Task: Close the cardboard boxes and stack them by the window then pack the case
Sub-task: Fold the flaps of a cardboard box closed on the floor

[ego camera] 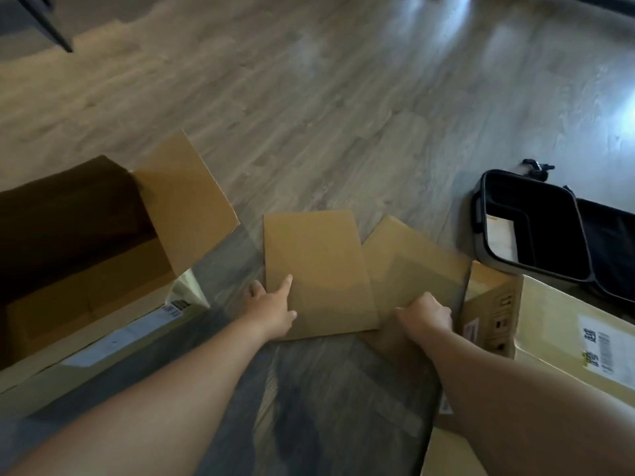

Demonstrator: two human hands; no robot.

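Reaching down from a standing stoop, the person has both bare arms stretched toward a cardboard box point(343, 372) low in front of them, its inside dark and blurred. Two far flaps point(319, 269) stand up side by side, their top edges tilted away over the floor. The left hand point(271, 312) lies against the near left edge of the left flap, its grip spread, forefinger straight and pointing up along the cardboard. The right hand point(426, 314) sits at the lower edge of the right flap point(412, 266), its grip curled over that edge and holding it.

To the left a bigger open box point(86, 269) gapes, one tall flap raised at its right corner, a shipping label on its near wall. A narrow strip of floor separates it from the middle box. On the right a third box point(567, 338) lies closed, labels on its top and side, touching the middle one.

Beyond that, the black case point(536, 228) lies open on the floor, near the closed box's far edge, something pale inside its tub.

The wood-plank floor point(326, 115) runs wide and bare beyond the flaps, with pale light glinting at the far right. A dark furniture leg point(51, 25) slants in at the top left corner.
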